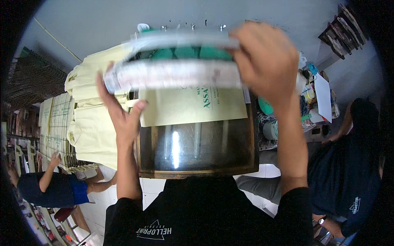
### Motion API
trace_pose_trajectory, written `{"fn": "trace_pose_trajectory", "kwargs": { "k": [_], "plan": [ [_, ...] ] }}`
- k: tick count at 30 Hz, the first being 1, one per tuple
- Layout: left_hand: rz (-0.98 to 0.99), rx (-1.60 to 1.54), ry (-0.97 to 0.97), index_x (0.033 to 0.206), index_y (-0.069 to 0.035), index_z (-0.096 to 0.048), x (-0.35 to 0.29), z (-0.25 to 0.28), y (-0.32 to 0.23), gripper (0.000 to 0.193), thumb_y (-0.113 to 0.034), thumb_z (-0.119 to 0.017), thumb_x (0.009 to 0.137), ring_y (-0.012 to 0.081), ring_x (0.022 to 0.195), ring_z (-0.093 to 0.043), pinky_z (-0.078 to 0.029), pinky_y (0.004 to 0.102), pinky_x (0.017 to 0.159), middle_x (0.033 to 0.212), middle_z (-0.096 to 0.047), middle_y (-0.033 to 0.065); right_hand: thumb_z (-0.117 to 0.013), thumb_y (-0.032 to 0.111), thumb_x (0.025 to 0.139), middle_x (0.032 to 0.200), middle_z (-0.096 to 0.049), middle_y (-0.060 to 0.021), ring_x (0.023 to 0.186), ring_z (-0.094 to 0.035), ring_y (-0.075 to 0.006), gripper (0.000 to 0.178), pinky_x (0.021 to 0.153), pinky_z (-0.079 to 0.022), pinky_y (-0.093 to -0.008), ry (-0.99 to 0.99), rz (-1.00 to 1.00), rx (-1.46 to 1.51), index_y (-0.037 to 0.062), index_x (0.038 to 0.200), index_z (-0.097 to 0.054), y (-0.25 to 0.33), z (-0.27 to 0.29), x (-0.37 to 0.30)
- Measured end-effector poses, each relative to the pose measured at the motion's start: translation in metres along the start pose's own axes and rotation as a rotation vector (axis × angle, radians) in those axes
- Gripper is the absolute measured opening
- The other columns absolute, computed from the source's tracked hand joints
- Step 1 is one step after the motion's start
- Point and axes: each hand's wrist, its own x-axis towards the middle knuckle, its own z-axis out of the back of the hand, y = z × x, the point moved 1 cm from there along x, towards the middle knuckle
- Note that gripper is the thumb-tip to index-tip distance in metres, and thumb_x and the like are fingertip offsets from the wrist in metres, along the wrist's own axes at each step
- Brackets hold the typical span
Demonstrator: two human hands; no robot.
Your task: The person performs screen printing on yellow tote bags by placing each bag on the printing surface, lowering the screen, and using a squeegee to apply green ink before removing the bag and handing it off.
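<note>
A screen-printing frame (176, 74), its near edge pale and smeared by motion, is tilted up over the table. Green ink (197, 53) shows on its mesh. My left hand (123, 117) is at the frame's left corner, thumb stretched apart and fingers against the outer side. Fingers bent, my right hand (266, 61) closes on the end of a long pale bar, which looks like a squeegee (184, 41), blurred; it is also close to the frame's right end. Below lies a cream bag (172, 108) with green print, flat on the glass-topped table (213, 151).
Stacked cream bags (96, 131) lie at the left beside a wire rack (61, 119). Ink pots and a grey bucket (271, 130) crowd the right side. One person (53, 186) works at the far left; another (344, 168) is close at the right.
</note>
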Motion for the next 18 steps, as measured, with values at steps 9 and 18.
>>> {"fn": "trace_pose_trajectory", "kwargs": {
  "k": [9,18],
  "plan": [
    [0.536,0.917,0.730,0.137,0.001,-0.054,-0.015,0.002,0.102,0.075,-0.042,-0.079,0.081,0.0360,0.131,-0.049,-0.026,0.0556,0.112,0.135,-0.060,0.0213,-0.065,0.035,0.095,0.093,-0.075,-0.0179,0.084,-0.069,-0.0330,0.038,0.082,-0.054,-0.0423,0.158,-0.280,0.067,0.0005,0.109,-0.074,-0.074,-0.012,0.116],
    [0.688,0.631,0.455,0.100,-0.002,-0.072,0.009,0.136,0.110,0.035,-0.034,-0.072,0.086,0.0303,0.089,-0.068,-0.050,0.0387,0.086,0.095,-0.073,0.0191,-0.070,0.027,0.092,0.095,-0.075,-0.0147,0.084,-0.068,-0.0224,0.035,0.079,-0.053,-0.0365,0.099,-0.429,0.214,-0.0013,0.112,-0.073,-0.104,-0.034,0.144]
  ]
}}
